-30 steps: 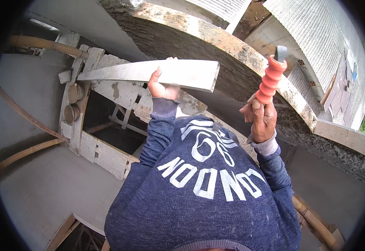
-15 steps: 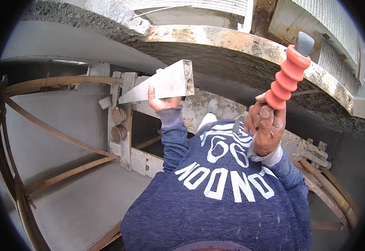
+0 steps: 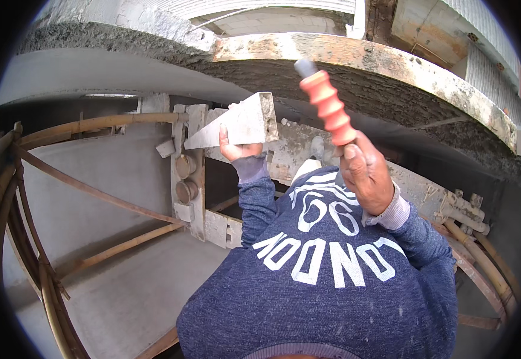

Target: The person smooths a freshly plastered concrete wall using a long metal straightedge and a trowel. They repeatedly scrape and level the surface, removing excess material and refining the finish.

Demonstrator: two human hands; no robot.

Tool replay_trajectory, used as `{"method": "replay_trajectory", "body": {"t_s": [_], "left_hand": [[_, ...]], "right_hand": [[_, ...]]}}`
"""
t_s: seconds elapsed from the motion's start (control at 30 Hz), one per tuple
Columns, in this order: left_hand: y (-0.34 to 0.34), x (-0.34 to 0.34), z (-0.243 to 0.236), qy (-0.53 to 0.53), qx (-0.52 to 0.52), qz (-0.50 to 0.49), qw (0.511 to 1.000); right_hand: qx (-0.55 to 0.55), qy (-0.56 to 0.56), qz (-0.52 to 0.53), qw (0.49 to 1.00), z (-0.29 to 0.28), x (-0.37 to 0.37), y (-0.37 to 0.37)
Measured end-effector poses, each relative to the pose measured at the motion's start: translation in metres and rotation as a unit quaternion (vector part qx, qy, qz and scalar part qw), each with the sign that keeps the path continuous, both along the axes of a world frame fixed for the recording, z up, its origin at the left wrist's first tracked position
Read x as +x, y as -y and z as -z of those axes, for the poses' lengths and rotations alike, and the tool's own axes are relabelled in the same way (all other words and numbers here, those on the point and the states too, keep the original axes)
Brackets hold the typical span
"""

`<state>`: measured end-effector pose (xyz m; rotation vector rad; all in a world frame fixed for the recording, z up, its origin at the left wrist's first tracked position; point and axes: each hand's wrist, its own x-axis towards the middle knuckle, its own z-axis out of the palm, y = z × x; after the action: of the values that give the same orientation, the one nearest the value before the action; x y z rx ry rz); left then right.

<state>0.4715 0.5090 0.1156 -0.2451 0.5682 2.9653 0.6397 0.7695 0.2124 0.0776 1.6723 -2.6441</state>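
Right hand (image 3: pixel 366 178): fingers (image 3: pixel 356 166) closed round the lower end of a ribbed orange handle (image 3: pixel 329 107), which leans up and to the left, dark grey tip (image 3: pixel 306 67) at the top, slightly blurred. Left hand (image 3: pixel 240 149): gripping a long pale bar (image 3: pixel 236 127) from below, thumb up the near face, other fingers mostly hidden behind it. Bar's thick, mortar-crusted end faces right, just left of the orange handle — not touching; narrow-looking end runs off left over the planks (image 3: pixel 284 161), can't tell if it rests there. Dark blue sweatshirt (image 3: pixel 326 317) with white print below the hands. Further out: two round brown pieces (image 3: pixel 186 167) on a board at left, bamboo poles (image 3: pixel 105 124) across a grey wall (image 3: pixel 117 158); stained, curved-looking beam (image 3: pixel 356 57) up top, corrugated sheeting (image 3: pixel 494 84) beyond.
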Motion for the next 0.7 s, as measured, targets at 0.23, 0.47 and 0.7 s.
{"method": "replay_trajectory", "body": {"t_s": [0.23, 0.47, 0.7], "left_hand": [[0.003, 0.009, 0.005, 0.026, -0.013, -0.017, 0.999], [-0.001, 0.009, 0.008, 0.016, -0.026, -0.003, 1.000], [0.006, 0.006, 0.013, 0.014, -0.031, -0.001, 0.999]], "right_hand": [[-0.172, 0.014, 0.055, 0.983, -0.043, -0.013, -0.028], [-0.093, 0.180, -0.168, 0.965, -0.012, 0.003, 0.007], [-0.233, -0.020, 0.182, 0.955, -0.038, -0.009, -0.025]]}}
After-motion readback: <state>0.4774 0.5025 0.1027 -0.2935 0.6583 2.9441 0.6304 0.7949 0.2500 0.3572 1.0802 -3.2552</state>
